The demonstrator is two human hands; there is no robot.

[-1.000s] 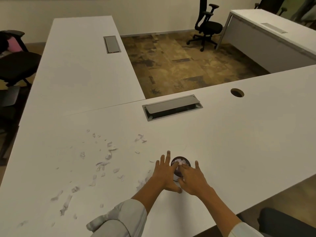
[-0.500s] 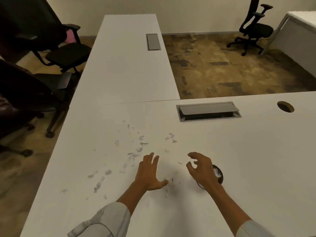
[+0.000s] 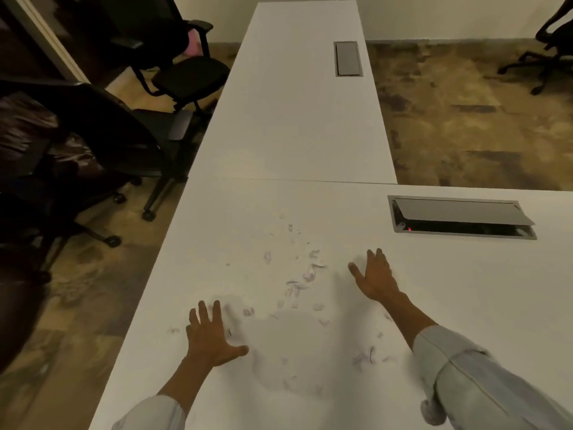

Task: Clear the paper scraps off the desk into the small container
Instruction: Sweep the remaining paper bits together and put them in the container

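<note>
Small white paper scraps [image 3: 305, 276] lie scattered over the white desk [image 3: 465, 290], most of them between my two hands. My left hand [image 3: 209, 335] rests flat on the desk near its left edge, fingers spread, left of the scraps. My right hand [image 3: 375, 277] lies flat further back, to the right of the scraps, fingers apart. A few more scraps [image 3: 367, 356] sit near my right sleeve. Neither hand holds anything. The small container is out of view.
An open cable hatch [image 3: 462, 217] is set in the desk at the right. A second white desk [image 3: 297, 97] with a closed hatch [image 3: 348, 58] runs away from me. Black office chairs [image 3: 179, 72] stand on the floor beyond the left edge.
My view has swung left and the container has left the frame. Both hands moved away from it: the left one toward the desk's left edge, the right one forward, both now flat around the scraps.
</note>
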